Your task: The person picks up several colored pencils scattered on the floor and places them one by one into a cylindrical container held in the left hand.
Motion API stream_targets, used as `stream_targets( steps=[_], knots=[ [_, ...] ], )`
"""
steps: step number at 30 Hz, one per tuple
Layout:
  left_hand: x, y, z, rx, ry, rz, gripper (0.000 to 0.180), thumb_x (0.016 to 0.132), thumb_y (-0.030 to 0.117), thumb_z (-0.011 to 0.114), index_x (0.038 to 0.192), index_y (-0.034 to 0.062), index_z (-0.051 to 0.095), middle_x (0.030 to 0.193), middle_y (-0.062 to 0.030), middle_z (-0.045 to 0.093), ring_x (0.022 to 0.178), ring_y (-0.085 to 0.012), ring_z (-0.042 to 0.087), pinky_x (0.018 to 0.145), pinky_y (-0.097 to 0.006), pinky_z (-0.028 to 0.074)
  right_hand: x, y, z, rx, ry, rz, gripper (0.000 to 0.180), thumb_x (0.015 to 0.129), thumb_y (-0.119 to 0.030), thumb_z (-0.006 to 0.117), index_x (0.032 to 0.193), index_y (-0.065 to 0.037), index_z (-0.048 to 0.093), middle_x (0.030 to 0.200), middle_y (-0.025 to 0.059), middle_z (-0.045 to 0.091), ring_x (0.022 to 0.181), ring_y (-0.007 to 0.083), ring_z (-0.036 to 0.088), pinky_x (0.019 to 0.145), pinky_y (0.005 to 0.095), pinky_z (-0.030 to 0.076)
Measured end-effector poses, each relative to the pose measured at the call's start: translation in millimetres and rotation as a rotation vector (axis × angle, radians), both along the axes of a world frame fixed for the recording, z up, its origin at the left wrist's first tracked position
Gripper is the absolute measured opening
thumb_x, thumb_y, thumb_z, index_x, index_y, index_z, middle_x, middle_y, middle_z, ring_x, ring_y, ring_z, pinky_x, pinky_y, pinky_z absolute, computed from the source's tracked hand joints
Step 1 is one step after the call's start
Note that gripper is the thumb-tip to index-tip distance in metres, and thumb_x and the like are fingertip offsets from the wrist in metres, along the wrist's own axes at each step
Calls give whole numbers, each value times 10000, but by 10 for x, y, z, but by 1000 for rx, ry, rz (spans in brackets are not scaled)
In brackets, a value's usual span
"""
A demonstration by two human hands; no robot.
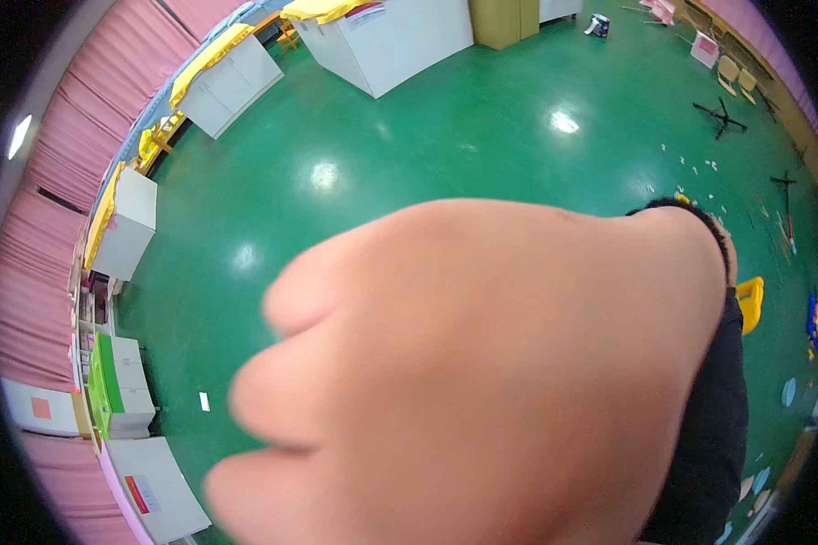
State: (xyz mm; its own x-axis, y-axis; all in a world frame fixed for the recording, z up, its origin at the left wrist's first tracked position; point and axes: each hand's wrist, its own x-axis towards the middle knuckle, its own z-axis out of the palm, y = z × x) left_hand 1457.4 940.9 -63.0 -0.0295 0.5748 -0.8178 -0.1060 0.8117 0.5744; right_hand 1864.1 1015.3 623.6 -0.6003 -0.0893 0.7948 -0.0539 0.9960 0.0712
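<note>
My right hand (509, 363) fills the middle and lower part of the view, very close and partly blurred. It comes in from the right with the back of the hand facing me. Its fingers are bent and point left, with their tips curled under and out of sight. Whatever they hold, if anything, is hidden. A black cuff and a dark sleeve (709, 436) cover the wrist and forearm. My left hand is out of view.
A glossy green floor (463, 136) spreads around. White cabinets (391, 45) with yellow tops line the far and left sides, near pink curtains (109, 64). A small white card (204, 401) lies at left. At right are black stands (720, 118), chairs (728, 73) and scattered pieces.
</note>
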Motion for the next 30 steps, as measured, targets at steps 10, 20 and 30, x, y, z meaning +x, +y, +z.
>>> stream_targets(
  steps=[10, 20, 30],
  knots=[
    [-8, 1622, 318, -70, -3, 301, 148, 883, 179, 507, 951, 65, 572, 846, -87, 633, 756, -218, 624, 618, -373, 499, -327, 2672, -38, -44, 65, 200, 112, 685, -38, 554, 755, -92, 623, 738, 33, 538, 533, 156, 443, 453, 271, 313],
    [-854, 3924, -70, -131, 5, 351, 157, 880, 187, 516, 977, 73, 563, 865, -86, 632, 751, -213, 623, 618, -376, 497, -1225, 5620, -92, -92, 90, 219, 152, 647, -20, 539, 723, -104, 640, 683, 21, 520, 469, 124, 380, 414, 246, 256],
    [-1576, 7890, 603, -75, 223, 201, 188, 865, 201, 543, 1012, 85, 534, 826, -65, 610, 702, -206, 618, 572, -382, 487, -1754, 8088, -114, -250, 151, -16, 179, 652, -11, 533, 739, -105, 658, 682, 18, 521, 452, 109, 371, 408, 228, 262]
  ],
)
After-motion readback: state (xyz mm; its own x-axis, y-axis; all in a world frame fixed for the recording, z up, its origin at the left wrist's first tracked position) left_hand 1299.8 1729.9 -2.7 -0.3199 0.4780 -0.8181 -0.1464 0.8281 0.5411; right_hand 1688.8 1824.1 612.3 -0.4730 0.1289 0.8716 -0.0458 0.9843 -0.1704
